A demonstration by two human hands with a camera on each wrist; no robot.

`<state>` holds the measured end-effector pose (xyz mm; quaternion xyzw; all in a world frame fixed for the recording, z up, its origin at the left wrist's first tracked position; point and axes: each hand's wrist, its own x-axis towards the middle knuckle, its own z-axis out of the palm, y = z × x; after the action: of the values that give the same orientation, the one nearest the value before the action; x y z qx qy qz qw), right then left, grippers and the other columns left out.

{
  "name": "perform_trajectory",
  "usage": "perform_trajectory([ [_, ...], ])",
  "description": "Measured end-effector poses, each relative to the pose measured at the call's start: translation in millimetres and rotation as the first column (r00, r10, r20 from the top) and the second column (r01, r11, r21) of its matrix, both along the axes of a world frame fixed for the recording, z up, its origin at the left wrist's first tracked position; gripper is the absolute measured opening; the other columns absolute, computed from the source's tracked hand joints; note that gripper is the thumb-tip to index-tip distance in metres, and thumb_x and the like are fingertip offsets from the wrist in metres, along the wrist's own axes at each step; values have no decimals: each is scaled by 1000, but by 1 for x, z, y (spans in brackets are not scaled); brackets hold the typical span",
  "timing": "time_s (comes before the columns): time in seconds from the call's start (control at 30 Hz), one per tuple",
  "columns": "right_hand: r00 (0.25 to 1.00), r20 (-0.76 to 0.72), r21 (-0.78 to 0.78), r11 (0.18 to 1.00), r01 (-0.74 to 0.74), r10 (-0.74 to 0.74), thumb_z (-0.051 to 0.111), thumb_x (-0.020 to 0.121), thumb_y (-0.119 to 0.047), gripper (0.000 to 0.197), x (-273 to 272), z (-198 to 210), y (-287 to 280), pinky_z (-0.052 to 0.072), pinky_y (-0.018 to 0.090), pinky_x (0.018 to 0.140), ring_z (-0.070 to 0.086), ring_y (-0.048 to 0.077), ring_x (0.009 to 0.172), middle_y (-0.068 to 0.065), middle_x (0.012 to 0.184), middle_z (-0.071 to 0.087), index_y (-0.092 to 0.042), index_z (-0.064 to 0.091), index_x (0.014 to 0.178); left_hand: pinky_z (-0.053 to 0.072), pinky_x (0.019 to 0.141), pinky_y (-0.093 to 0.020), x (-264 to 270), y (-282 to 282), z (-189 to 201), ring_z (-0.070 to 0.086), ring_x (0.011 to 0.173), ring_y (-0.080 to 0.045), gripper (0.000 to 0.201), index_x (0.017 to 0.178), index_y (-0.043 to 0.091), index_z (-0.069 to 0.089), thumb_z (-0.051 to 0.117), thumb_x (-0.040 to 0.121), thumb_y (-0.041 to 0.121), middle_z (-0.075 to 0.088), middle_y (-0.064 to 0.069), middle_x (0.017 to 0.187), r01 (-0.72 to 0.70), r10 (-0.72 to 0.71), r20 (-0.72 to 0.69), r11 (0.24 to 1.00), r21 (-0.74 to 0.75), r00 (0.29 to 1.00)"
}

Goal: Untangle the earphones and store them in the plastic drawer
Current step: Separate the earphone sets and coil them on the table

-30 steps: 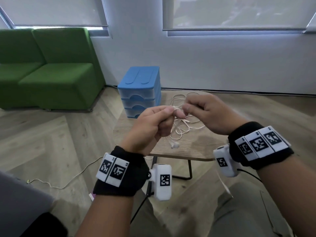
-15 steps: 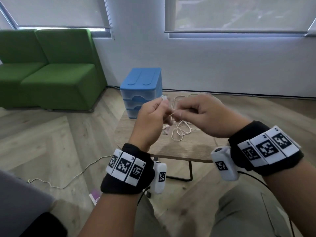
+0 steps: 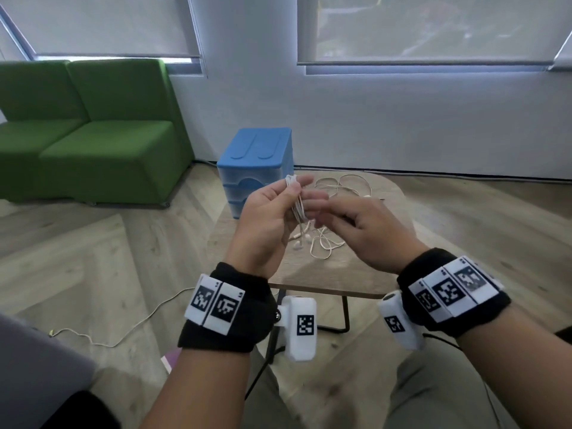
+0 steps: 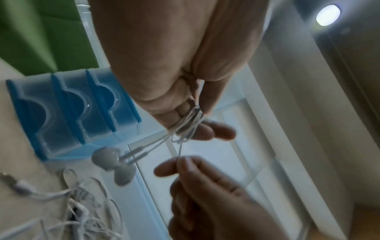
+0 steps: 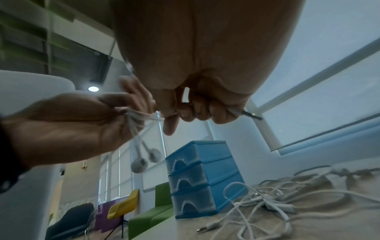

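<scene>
- Head view: left hand [image 3: 272, 218] holding a gathered bundle of thin white earphones [image 3: 297, 203] upright between thumb and fingers, cord loops standing clear of the fingertips, two glossy earbuds dangling below the palm. Right hand [image 3: 362, 230] just beside it, fingers curled, pinching the loose cord end running from the bundle. Both raised above the wooden bench [image 3: 312, 274] with its rounded corners and matte grain. Lying on the bench behind the hands, more pale tangled cables [image 3: 343, 184]. Standing at the far left corner of the bench, the plastic drawer [image 3: 255, 162]: boxy, blue ribbed lid, translucent fronts, all shut. Sitting further left on the wood-plank floor, a green upholstered sofa [image 3: 93, 134].
- Left wrist view: left hand [image 4: 174, 84] gripping the earphones [image 4: 187, 125], several smooth strands wound round the fingers; two rounded earbuds hanging on short stems toward the plastic drawer [image 4: 68, 110], apart from it. Right hand [image 4: 203, 186] below, pinching a single strand between thumb and forefinger.
- Right wrist view: right hand [image 5: 195, 91] curling round the cord, slim metal jack plug [image 5: 249, 114] sticking out past the little finger. Left hand [image 5: 78, 126] clasping the earphones [image 5: 137, 129], earbuds swinging free above the bench [image 5: 308, 227], near the plastic drawer [image 5: 203, 177] with its three arched pull recesses. Sprawling over the bench, tangled cables [image 5: 277, 198].
</scene>
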<state>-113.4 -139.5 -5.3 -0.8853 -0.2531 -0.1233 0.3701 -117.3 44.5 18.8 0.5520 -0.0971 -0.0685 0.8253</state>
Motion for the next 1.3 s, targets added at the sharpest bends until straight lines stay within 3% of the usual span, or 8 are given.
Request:
perform_trajectory([
  [0.17, 984, 164, -247, 968, -31, 74, 56, 94, -18, 22, 0, 12, 12, 49, 43, 69, 58, 22, 69, 0, 76, 68, -6, 69, 82, 62, 80, -30, 2, -13, 5, 78, 95, -22, 24, 100, 12, 63, 42, 111, 12, 77, -18, 102, -178, 172, 53, 972, 153, 984],
  [0.33, 968, 185, -298, 948, -109, 170, 70, 91, -18, 12, -1, 34, 7, 46, 37, 62, 52, 16, 64, -11, 73, 61, -16, 63, 82, 56, 73, -45, 8, -8, -4, 67, 72, -26, 54, 78, 1, 67, 40, 108, 36, 71, -22, 77, -166, 114, 137, 866, 472, 984],
  [0.43, 969, 203, -306, 949, -72, 140, 72, 91, -25, 15, 2, 39, 1, 47, 31, 71, 56, 15, 79, -9, 84, 60, -18, 64, 82, 43, 61, -34, 7, -11, -7, 54, 60, -25, 60, 72, 6, 63, 31, 108, 42, 63, -13, 62, -31, -40, 123, 849, 528, 992],
  [0.53, 980, 191, -239, 971, -9, 56, 73, 91, -33, 17, 2, 36, -2, 39, 18, 80, 53, 15, 94, -7, 104, 54, -22, 62, 83, 27, 51, -28, 4, -16, -4, 39, 55, -18, 46, 73, 12, 53, 32, 108, 31, 46, -7, 56, 82, -111, 44, 901, 427, 993],
  [0.63, 992, 104, -75, 996, -57, 65, 75, 90, -24, 18, 0, 30, 1, 49, 30, 79, 60, 16, 92, -4, 97, 62, -18, 61, 81, 21, 56, -32, 4, -14, 0, 36, 55, -16, 27, 80, 9, 53, 37, 101, 17, 40, -7, 60, 128, -113, -63, 938, 322, 992],
  [0.93, 1000, -1, 58, 998, -27, 27, 72, 93, -26, 14, 5, 27, 3, 48, 31, 64, 62, 12, 79, -7, 81, 69, -18, 64, 84, 49, 61, -20, 13, 3, -8, 58, 63, -11, 24, 96, -2, 67, 50, 106, 12, 62, -8, 71, 222, -203, -117, 957, 185, 972],
  [1.13, 995, -66, 128, 989, -70, 79, 72, 92, -31, 15, 11, 26, 5, 56, 49, 78, 71, 20, 86, -1, 90, 74, -19, 64, 85, 51, 57, -15, 19, 7, -11, 58, 59, -8, 21, 101, -3, 69, 55, 104, 12, 62, -7, 70, 211, -191, -148, 968, 136, 970],
  [1.3, 996, -59, 138, 988, -64, 72, 72, 94, -24, 14, 12, 25, 6, 52, 27, 77, 67, 10, 81, -5, 81, 72, -13, 65, 87, 52, 57, -17, 22, 7, -11, 58, 57, -8, 17, 102, -4, 71, 59, 102, 9, 64, -6, 70, 170, -147, -174, 978, 123, 974],
])
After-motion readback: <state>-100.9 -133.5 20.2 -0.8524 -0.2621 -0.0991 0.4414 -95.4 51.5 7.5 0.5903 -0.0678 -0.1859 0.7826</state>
